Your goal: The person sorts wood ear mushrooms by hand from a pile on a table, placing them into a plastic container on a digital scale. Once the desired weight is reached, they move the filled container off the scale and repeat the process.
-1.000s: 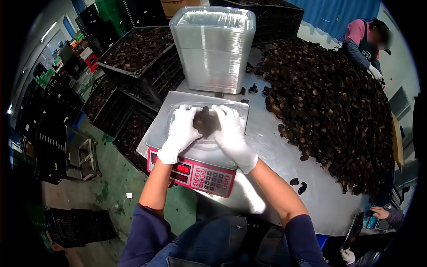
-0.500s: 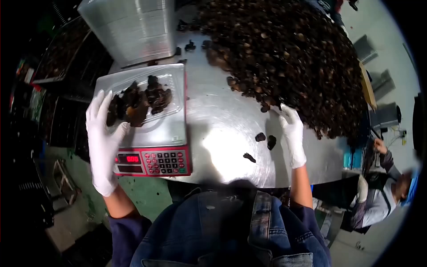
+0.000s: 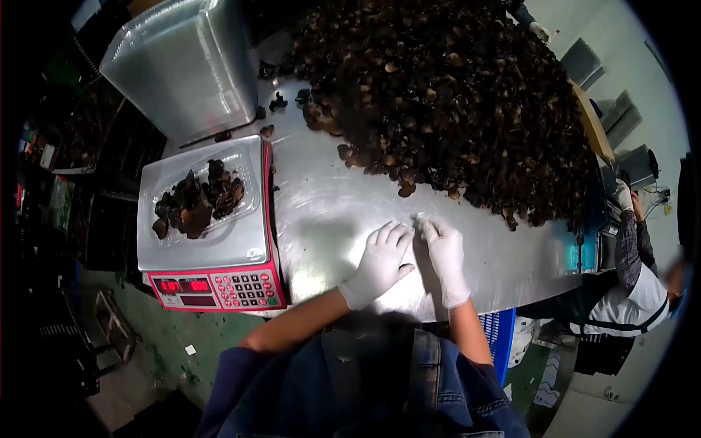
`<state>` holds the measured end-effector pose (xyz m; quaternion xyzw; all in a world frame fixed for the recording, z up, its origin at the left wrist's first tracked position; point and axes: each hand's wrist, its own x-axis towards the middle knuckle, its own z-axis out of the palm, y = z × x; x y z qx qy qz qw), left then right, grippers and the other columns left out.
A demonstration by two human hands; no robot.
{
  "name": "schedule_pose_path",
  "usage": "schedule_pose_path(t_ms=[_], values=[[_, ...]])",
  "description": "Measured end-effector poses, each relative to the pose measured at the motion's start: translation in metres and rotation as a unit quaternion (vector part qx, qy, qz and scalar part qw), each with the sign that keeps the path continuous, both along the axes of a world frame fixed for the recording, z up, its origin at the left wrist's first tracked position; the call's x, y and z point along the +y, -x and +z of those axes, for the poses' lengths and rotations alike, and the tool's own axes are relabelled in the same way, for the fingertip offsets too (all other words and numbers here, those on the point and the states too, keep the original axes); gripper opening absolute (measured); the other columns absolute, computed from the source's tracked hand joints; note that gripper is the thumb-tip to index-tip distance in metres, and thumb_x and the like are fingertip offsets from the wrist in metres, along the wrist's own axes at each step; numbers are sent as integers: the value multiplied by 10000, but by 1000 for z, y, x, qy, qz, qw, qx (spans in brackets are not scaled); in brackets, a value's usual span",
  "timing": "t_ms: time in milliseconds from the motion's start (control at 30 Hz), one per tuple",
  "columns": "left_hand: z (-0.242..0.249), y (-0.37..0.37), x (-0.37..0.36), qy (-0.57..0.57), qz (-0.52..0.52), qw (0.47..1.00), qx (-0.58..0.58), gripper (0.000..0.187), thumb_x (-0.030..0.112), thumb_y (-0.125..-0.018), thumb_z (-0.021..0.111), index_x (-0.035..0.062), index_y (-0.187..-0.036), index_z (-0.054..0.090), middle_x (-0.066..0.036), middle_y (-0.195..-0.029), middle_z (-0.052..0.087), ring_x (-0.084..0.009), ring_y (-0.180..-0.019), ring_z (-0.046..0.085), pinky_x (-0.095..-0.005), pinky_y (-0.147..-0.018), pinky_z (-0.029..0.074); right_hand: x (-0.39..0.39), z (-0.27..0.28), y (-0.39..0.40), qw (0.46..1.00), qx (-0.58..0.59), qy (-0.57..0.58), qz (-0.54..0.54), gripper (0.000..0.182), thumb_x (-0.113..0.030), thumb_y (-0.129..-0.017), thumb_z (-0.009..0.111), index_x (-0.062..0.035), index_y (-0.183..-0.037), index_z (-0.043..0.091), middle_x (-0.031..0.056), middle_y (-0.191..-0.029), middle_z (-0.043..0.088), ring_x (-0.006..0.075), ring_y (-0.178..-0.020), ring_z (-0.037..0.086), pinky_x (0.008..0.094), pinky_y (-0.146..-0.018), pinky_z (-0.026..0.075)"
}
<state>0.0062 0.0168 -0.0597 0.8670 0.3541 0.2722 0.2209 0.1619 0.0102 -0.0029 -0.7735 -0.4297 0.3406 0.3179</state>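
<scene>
My left hand (image 3: 378,263), in a white glove, reaches across the steel table with its back up, fingers stretched forward and thumb apart. Beside it my gloved right hand (image 3: 444,261) has its fingers drawn together, with a small blurred dark bit at the tips; I cannot tell what it is. To the left, a clear plastic tray (image 3: 250,191) of dark wood ear mushrooms (image 3: 196,208) rests on the red-framed digital scale (image 3: 208,250). The scale display is lit red. A large heap of wood ear mushrooms (image 3: 453,102) lies ahead of both hands.
A tall stack of clear plastic trays (image 3: 186,73) stands behind the scale. Several stray mushroom pieces (image 3: 277,102) lie near the stack. A co-worker (image 3: 631,285) is at the right beyond the table, and another person's gloved hand (image 3: 540,31) shows at the far edge.
My left hand has left the tray on the scale and moved right, beside my right hand. The loose pieces on the near table are no longer visible. The view has shifted.
</scene>
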Motion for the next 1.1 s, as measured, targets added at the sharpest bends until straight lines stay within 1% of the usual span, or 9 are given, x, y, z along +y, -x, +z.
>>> schedule_pose_path(t_ms=[67,200,300,367,467,600,667,800,1100], values=[[-11,-2,0,-35,-8,999,-16,511,308,-746,738,50,-1166,605,-150,-1316,532,-334,-1278,450,-450,-1064,348,38,-11,-9,961,-137,-222,89,265,-132,-900,679,-46,-1150,698,128,-1063,677,208,-907,667,309,-806,517],[3,12,-3,-56,-32,997,-33,176,194,-736,732,104,-873,670,-107,-1183,606,-279,-1176,531,-418,-988,421,93,-19,6,901,-338,-225,151,395,-180,-788,769,-108,-1164,673,118,-1086,625,303,-983,617,410,-871,508],[26,18,6,38,-21,995,-94,201,124,-785,636,37,-963,674,-163,-1176,599,-346,-1160,530,-445,-990,415,70,-37,-9,886,-332,-269,179,136,-140,-785,719,-103,-915,704,103,-920,627,310,-862,610,419,-757,503],[9,13,27,119,-1,980,-162,297,110,-830,615,10,-1106,657,-169,-1225,570,-356,-1145,529,-449,-945,455,27,-32,-9,932,-233,-241,140,139,-107,-768,731,-84,-904,717,105,-944,656,306,-830,642,421,-739,519],[37,-8,90,-2,141,986,-91,403,132,-818,671,33,-1205,615,-147,-1220,543,-326,-1103,538,-419,-881,486,-4,-11,-12,981,-15,-167,96,232,-157,-777,760,-62,-982,708,110,-988,659,283,-843,659,380,-788,535],[27,-34,150,-32,193,975,110,266,124,-789,721,67,-1035,638,-116,-1021,578,-307,-953,579,-407,-809,506,43,13,-52,897,-300,-324,29,491,-93,-752,812,-79,-1218,657,126,-1187,611,285,-1122,604,353,-942,507],[28,-30,148,-45,193,976,88,226,120,-786,723,69,-986,632,-107,-979,592,-306,-921,590,-406,-793,506,71,32,-66,862,-387,-329,-17,609,-98,-751,805,-117,-1320,589,154,-1297,544,325,-1186,568,383,-975,498],[35,-7,120,-102,200,972,-69,124,136,-789,690,76,-883,637,-99,-880,600,-299,-844,598,-410,-759,504,98,11,-93,886,-412,-210,46,463,-127,-735,801,-128,-1174,657,94,-1106,639,289,-972,621,387,-819,528],[65,8,75,190,111,973,69,241,201,-826,698,101,-1045,688,-88,-1020,672,-270,-975,633,-363,-814,517,-45,-43,-64,968,-86,-236,5,397,-55,-750,784,-34,-1128,665,100,-1053,659,231,-967,642,318,-865,511]])
